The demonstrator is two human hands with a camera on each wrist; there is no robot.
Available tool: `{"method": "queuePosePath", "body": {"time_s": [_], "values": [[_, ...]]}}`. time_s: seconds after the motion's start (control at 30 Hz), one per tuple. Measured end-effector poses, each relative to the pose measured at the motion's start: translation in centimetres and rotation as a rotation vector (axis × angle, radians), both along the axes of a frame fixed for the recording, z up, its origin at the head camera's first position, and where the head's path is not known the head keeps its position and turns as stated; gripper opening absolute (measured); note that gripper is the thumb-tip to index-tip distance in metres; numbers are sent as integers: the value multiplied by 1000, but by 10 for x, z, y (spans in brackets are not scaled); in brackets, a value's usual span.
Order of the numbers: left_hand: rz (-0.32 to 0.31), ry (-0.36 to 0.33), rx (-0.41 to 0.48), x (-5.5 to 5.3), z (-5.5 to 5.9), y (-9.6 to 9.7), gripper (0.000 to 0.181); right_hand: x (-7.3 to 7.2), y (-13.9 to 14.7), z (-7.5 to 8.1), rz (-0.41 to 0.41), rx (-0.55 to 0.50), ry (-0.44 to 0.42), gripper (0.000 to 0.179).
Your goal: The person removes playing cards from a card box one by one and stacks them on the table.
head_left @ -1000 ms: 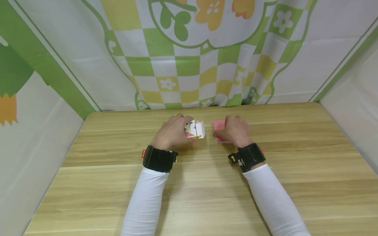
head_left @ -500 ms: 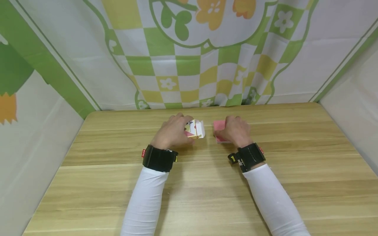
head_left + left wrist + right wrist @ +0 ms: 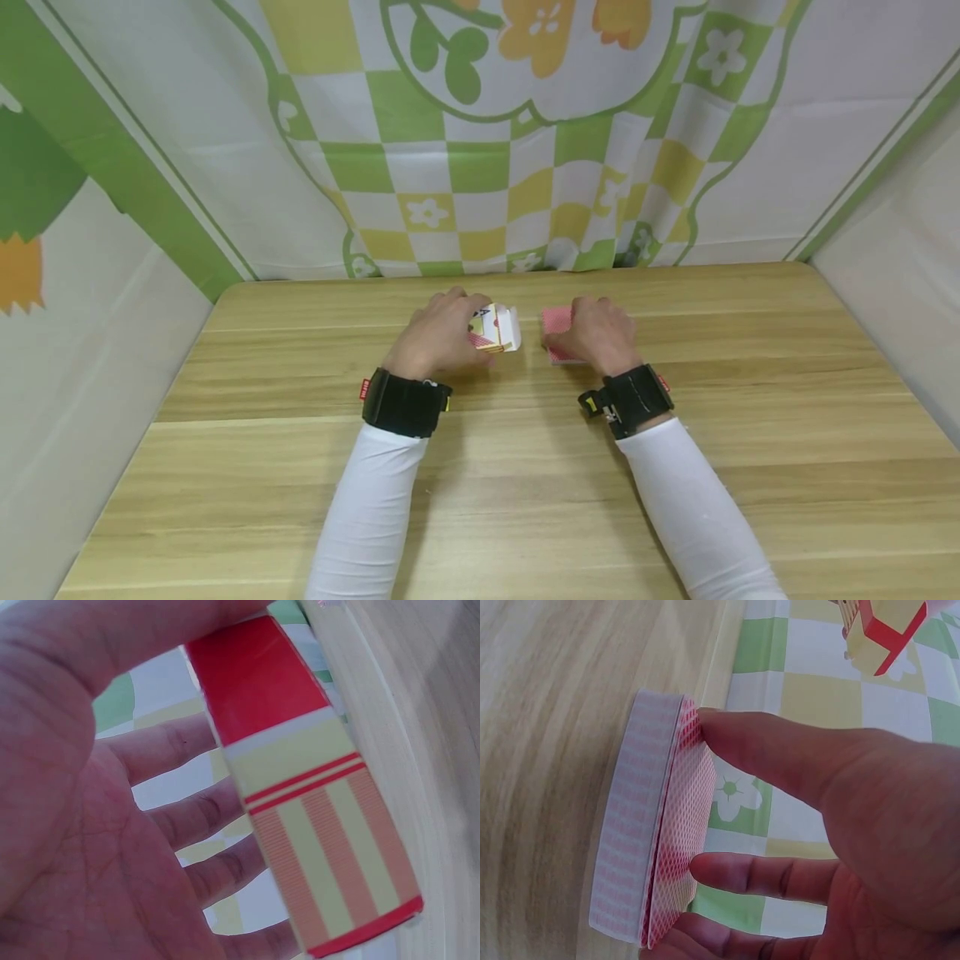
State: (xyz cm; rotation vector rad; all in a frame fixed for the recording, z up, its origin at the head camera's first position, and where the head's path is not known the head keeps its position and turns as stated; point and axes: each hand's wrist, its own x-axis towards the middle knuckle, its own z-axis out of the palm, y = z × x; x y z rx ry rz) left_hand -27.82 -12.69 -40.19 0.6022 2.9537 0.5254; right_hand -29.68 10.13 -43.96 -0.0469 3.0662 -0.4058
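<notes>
My left hand [image 3: 437, 335] grips a playing card box [image 3: 495, 327] slightly above the table, left of centre. The box's white end flap stands open toward the right. In the left wrist view, the red, cream and striped side of the box lies between thumb and fingers. To its right, a deck of playing cards [image 3: 557, 319] with red patterned backs lies flat on the table. My right hand [image 3: 602, 333] holds the deck from above; in the right wrist view, the thumb is at one edge and the fingertips [image 3: 705, 870] on the back and far edge. The topmost card sits slightly apart.
The wooden table [image 3: 495, 500] ends at the back against a checked, flowered curtain [image 3: 476, 208]. Pale cloth sides flank it left and right. Each wrist wears a black strap [image 3: 405, 404].
</notes>
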Motion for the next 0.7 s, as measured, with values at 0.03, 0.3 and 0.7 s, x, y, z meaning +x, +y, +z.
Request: {"method": "queuePosePath", "body": {"time_s": [0.03, 0.3, 0.7], "values": [[3, 0, 0, 0, 0, 0, 76, 0, 0, 0, 2, 1, -4, 55], [4, -1, 8, 1, 0, 1, 75, 0, 1, 1, 6, 10, -39, 60], [-2, 0, 3, 2, 0, 3, 74, 1, 1, 13, 35, -163, 54, 48]]}}
